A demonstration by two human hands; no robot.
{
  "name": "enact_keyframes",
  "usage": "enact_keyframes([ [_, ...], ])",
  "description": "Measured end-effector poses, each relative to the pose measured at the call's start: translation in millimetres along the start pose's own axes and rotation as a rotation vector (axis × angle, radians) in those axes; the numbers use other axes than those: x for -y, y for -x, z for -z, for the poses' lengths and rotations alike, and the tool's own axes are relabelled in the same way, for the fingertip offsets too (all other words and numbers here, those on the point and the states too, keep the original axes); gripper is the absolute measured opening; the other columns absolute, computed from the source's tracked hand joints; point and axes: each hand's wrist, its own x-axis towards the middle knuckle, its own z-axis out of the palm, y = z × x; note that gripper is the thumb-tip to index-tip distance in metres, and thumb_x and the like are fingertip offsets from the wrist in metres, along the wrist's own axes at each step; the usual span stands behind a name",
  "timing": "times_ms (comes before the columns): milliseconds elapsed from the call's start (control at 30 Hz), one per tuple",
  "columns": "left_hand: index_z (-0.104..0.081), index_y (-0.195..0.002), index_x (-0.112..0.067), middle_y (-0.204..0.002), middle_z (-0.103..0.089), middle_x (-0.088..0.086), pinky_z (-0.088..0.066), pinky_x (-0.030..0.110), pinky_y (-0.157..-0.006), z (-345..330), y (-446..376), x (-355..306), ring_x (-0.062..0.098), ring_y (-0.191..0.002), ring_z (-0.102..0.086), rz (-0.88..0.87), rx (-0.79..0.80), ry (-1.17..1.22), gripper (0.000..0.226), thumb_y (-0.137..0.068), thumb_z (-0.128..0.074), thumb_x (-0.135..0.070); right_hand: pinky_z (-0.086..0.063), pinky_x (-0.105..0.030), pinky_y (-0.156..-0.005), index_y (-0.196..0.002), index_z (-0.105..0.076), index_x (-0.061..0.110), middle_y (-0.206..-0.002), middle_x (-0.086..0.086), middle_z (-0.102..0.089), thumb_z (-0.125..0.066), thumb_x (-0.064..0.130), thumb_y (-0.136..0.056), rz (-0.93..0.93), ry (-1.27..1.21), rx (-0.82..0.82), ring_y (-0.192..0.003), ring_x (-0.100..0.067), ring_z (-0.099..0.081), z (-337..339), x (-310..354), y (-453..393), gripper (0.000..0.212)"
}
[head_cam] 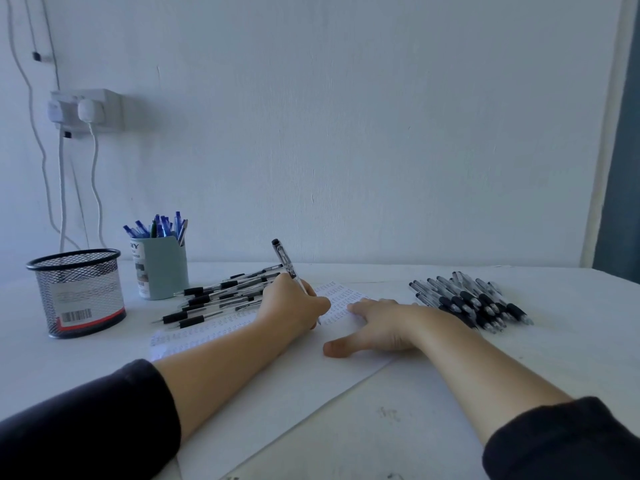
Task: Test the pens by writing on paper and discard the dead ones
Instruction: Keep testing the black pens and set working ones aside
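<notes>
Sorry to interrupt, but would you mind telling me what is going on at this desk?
A person is testing pens on a sheet of paper. The left hand grips a black pen with its tip down on the sheet, which already carries rows of small marks. The right hand lies flat on the sheet, holding it down. One pile of black pens lies behind the left hand, another pile to the right. A mesh basket and a cup of blue pens stand at the left.

1. Two hands: left hand (294,306), right hand (384,327).
2. One sheet of paper (277,403).
3. One pen (287,266) in the left hand.
4. Two pen piles: left pile (221,299), right pile (471,299); exact pen counts indistinguishable.
5. Two holders: mesh cup (79,292), blue-grey cup (161,268).
6. One wall socket (86,109).
</notes>
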Motion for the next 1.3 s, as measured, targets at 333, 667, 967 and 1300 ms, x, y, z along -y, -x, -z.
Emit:
enact_keyframes([
  [333, -0.059, -0.058, -0.009, -0.048, -0.06, 0.003, -0.042, 0.019, -0.051, 0.2, 0.6, -0.7, 0.014, -0.049, -0.052, -0.009, -0.006, -0.006, 0.014, -0.072, -0.06, -0.008, -0.015, -0.048, -0.115, -0.149, -0.014, 0.042, -0.16, 0.004, -0.007, -0.051, 0.093, -0.042, 0.003, 0.005, 0.002, -0.147, -0.024, -0.009, -1.0, -0.9, -3.7, 0.124],
  [667, -0.06, -0.061, -0.009, -0.046, -0.059, 0.002, -0.039, 0.017, -0.049, -1.0, 1.8, -1.2, 0.012, -0.046, -0.049, -0.024, -0.006, -0.024, 0.011, -0.072, -0.06, -0.01, -0.016, -0.046, -0.115, -0.15, -0.015, 0.039, -0.16, 0.003, -0.01, -0.054, 0.087, -0.057, 0.016, 0.009, -0.006, -0.146, -0.022, -0.011, -0.2, 0.5, 0.6, 0.111],
  [967, -0.063, -0.066, -0.009, -0.045, -0.059, -0.002, -0.04, 0.018, -0.051, -2.9, 0.8, 0.6, 0.009, -0.045, -0.05, -0.032, 0.009, -0.02, 0.005, -0.071, -0.062, -0.011, -0.015, -0.046, -0.115, -0.149, -0.017, 0.039, -0.16, 0.004, -0.011, -0.053, 0.088, -0.057, 0.014, 0.015, -0.002, -0.146, -0.021, -0.01, 0.0, 1.2, 1.1, 0.111],
  [1300, -0.061, -0.062, -0.01, -0.046, -0.059, 0.001, -0.04, 0.018, -0.05, -1.5, 1.5, -0.4, 0.01, -0.044, -0.05, -0.031, 0.01, -0.024, 0.01, -0.072, -0.061, -0.01, -0.014, -0.047, -0.116, -0.15, -0.015, 0.039, -0.16, 0.0, -0.01, -0.054, 0.086, -0.059, 0.013, 0.008, -0.002, -0.146, -0.023, -0.011, 0.4, 1.9, 3.5, 0.11],
])
